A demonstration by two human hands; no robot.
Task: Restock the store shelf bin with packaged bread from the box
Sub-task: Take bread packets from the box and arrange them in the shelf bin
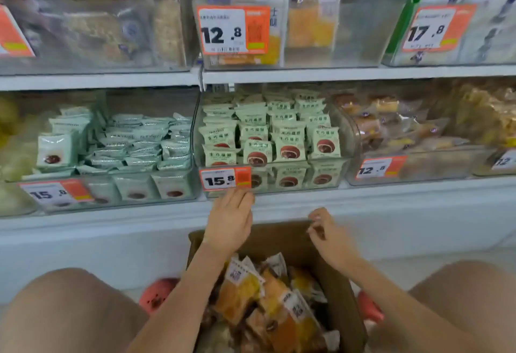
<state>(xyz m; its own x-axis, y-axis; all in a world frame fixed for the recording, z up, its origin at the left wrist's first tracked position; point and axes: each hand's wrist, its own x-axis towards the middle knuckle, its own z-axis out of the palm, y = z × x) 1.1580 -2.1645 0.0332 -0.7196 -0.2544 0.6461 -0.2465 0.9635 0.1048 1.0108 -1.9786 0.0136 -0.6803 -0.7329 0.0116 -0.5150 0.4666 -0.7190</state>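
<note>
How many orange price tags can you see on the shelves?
7: upper shelf left edge, middle, right; lower shelf left, middle, right, far-right edge, cut off.

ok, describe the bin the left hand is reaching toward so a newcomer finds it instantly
On the lower shelf, find the clear bin straight above the cardboard box. It holds upright pale green packs picturing a chocolate bun. Its 15.8 tag sits just above the left hand; the neighbouring 15.8 bin's packs lie jumbled.

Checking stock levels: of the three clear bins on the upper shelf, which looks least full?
The middle bin, tagged 12.8: a few packets at its left, the rest see-through. Both neighbours look packed.
</note>
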